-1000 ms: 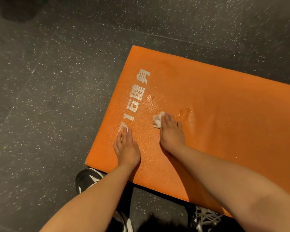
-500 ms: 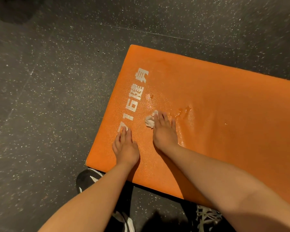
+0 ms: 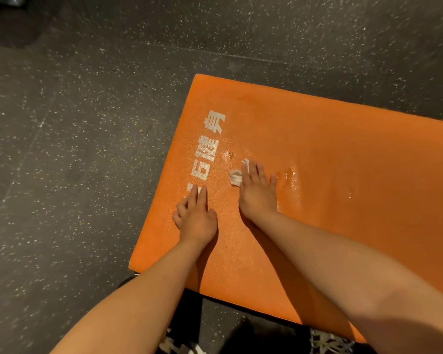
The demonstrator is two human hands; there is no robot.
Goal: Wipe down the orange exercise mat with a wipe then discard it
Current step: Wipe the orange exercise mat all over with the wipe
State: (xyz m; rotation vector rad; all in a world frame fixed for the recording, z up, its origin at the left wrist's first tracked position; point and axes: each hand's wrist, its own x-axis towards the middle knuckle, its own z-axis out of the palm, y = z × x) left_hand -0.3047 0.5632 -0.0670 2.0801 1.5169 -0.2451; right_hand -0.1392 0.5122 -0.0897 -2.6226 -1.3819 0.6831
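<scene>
A dark grey speckled rubber floor (image 3: 74, 149) is seen beneath a thick rectangular orange foam exercise mat (image 3: 343, 187), which is laid flat on it and carries a column of worn silver-white printed characters (image 3: 210, 146) near its short end.

The left hand (image 3: 196, 218) is rested palm down on the mat, with its fingers stretched forward over the lowest characters, and nothing is held in it. The right hand (image 3: 257, 192) is laid flat just beside it, fingers straight and close together, and a crumpled white wipe (image 3: 235, 178) is pressed against the mat under them. Only the wipe's left edge and a scrap past the index fingertip are shown.

Glossy wet patches (image 3: 289, 175) are seen on the mat just right of the fingertips, and a small droplet (image 3: 229, 155) lies just beyond the wipe.
</scene>
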